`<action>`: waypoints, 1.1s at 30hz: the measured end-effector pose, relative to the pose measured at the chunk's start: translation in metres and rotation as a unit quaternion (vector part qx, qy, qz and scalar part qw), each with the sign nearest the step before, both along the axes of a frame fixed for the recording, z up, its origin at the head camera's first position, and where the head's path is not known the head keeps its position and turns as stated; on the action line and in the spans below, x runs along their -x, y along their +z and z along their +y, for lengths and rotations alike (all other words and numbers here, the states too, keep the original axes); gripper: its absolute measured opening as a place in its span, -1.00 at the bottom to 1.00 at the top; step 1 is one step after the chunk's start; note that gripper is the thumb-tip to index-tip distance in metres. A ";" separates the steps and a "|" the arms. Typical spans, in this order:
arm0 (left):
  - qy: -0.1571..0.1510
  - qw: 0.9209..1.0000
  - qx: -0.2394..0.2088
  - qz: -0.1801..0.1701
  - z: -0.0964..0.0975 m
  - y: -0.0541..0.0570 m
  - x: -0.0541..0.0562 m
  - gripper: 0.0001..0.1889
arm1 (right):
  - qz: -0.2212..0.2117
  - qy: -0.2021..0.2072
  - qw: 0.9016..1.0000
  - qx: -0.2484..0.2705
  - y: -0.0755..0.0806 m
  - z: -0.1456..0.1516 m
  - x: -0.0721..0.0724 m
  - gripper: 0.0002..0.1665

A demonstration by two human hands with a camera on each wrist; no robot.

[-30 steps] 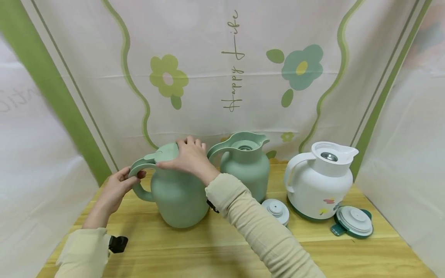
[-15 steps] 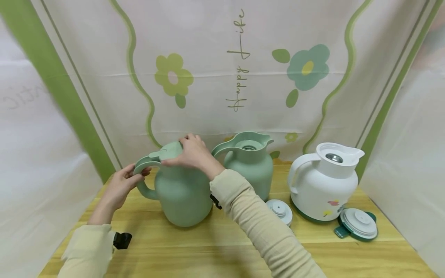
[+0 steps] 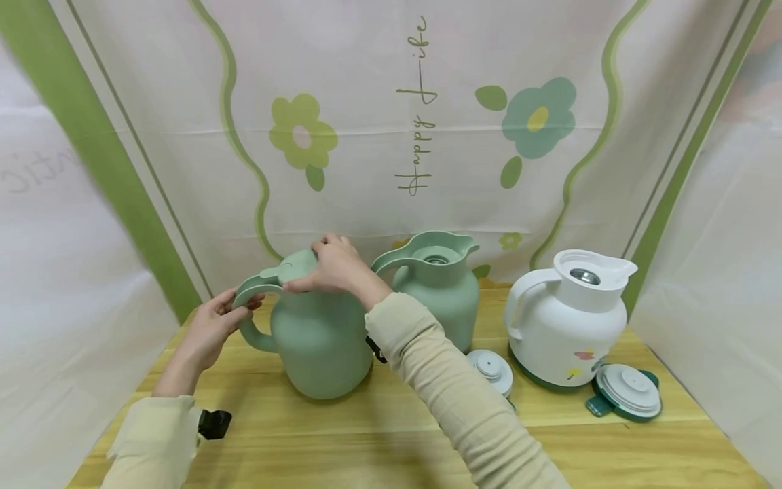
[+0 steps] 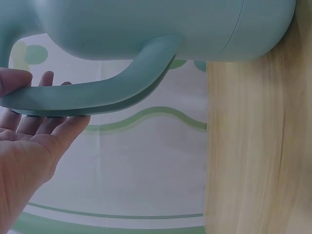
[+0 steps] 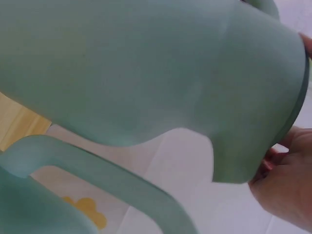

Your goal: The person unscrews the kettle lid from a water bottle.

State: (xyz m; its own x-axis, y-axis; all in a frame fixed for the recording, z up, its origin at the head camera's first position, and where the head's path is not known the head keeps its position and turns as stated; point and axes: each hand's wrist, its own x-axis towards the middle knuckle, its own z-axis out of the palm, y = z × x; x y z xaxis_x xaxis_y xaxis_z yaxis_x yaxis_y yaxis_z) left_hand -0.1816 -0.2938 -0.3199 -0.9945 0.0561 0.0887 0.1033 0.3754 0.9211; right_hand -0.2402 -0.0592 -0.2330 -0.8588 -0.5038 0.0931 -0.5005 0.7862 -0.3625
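A green thermos jug [image 3: 320, 343] with its lid [image 3: 296, 263] in place stands upright on the left of the table. My left hand [image 3: 210, 327] grips the upper part of its handle [image 4: 117, 90]; in the left wrist view the thumb lies on one side and the fingers on the other. Over the jug's top, my right hand [image 3: 342, 269] holds the lid and rim, thumb on the near side and fingers toward the far side and spout. The right wrist view shows the jug's neck [image 5: 243, 107] beside the right hand [image 5: 287, 180], whose fingertips are partly hidden.
Just right stands a second green jug [image 3: 449, 299], lidless, its handle close to my right hand. Farther right is a lidless white jug [image 3: 565, 333]. Two lids lie upside down on the wooden table [image 3: 342, 441]: one lid [image 3: 491, 370] near the middle, another lid [image 3: 632, 390] at right. A printed curtain [image 3: 366, 102] hangs behind.
The head view has shifted slightly, moving the whole scene a little to the right. Both hands keep their places on the green jug, with no clear movement of the lid.
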 end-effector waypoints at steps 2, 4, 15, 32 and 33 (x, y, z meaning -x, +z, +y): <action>-0.001 1.000 -0.002 -0.003 -0.001 0.001 0.000 -0.41 | 0.004 -0.014 1.000 -0.009 0.001 -0.004 -0.004 -0.05; -0.002 1.000 -0.002 -0.006 -0.001 0.001 -0.001 -0.41 | 0.009 -0.038 0.999 -0.018 -0.001 -0.009 -0.009 -0.06; -0.005 1.000 -0.001 0.004 -0.002 -0.001 -0.001 -0.42 | 0.078 -0.119 0.990 0.006 -0.014 -0.029 -0.021 -0.12; -0.010 1.000 0.005 0.007 -0.002 0.002 0.001 -0.40 | 0.047 -0.048 0.997 0.026 -0.012 -0.019 -0.011 -0.16; -0.010 1.000 0.005 0.007 -0.002 0.003 0.001 -0.40 | 0.045 -0.044 0.998 0.026 -0.011 -0.018 -0.011 -0.17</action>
